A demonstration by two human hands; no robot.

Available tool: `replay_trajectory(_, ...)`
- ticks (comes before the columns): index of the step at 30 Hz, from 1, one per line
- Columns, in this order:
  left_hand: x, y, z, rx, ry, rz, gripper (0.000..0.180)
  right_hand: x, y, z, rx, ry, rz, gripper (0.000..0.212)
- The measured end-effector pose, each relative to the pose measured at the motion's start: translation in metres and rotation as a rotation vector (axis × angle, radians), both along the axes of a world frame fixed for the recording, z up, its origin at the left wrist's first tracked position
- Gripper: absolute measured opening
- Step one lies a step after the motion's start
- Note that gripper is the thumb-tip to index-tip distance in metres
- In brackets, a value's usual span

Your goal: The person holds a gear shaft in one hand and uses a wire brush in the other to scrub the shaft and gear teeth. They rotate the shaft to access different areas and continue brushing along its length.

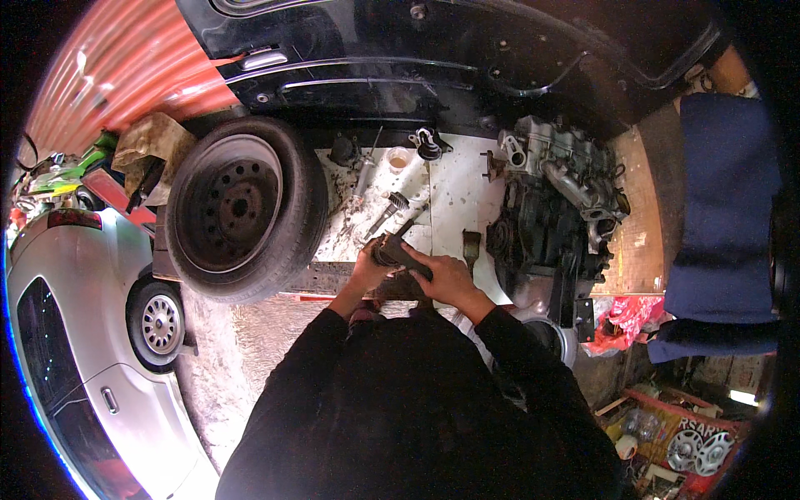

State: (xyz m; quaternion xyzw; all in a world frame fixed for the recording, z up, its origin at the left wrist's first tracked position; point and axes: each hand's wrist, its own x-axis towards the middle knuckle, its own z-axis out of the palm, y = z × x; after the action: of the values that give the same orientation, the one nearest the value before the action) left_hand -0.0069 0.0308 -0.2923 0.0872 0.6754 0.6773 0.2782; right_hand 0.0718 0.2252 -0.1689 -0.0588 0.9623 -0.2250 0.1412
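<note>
My left hand (364, 272) is closed around a dark, greasy mechanical part (388, 250) at the near edge of the bench, and a short thin rod sticks up from it. My right hand (451, 280) grips a dark, flat, oblong piece (410, 260) pressed against that part; whether it is cloth or something stiffer I cannot tell. Just beyond my hands, a geared shaft (390, 212) lies on the white bench top (454, 187). To the right of my right hand rests a paintbrush (472, 247) with dark bristles.
A tyre on a steel wheel (242, 208) stands at the left of the bench. An engine (550, 208) takes up the right side. Toward the back are a small cup (397, 159) and a black ring-shaped part (427, 143). A silver car (92, 317) is at far left.
</note>
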Motion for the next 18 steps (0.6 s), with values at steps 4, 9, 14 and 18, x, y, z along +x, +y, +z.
replay_trajectory(4, -0.002, 0.006, 0.014, -0.050, 0.066, 0.032, 0.062, -0.007, -0.005, -0.012, -0.054, 0.010, -0.023, 0.065)
replay_trajectory(9, -0.008, -0.001, -0.010, 0.143, -0.122, 0.098, 0.060, 0.001, -0.005, -0.014, -0.126, 0.095, 0.004, 0.066)
replay_trajectory(14, -0.008, 0.003, -0.009, -0.017, -0.018, 0.033, 0.056, -0.009, -0.005, -0.019, -0.085, 0.050, -0.046, 0.065)
replay_trajectory(18, -0.014, -0.005, -0.009, 0.026, -0.018, 0.054, 0.057, -0.005, -0.020, -0.013, -0.132, -0.003, -0.032, 0.059)
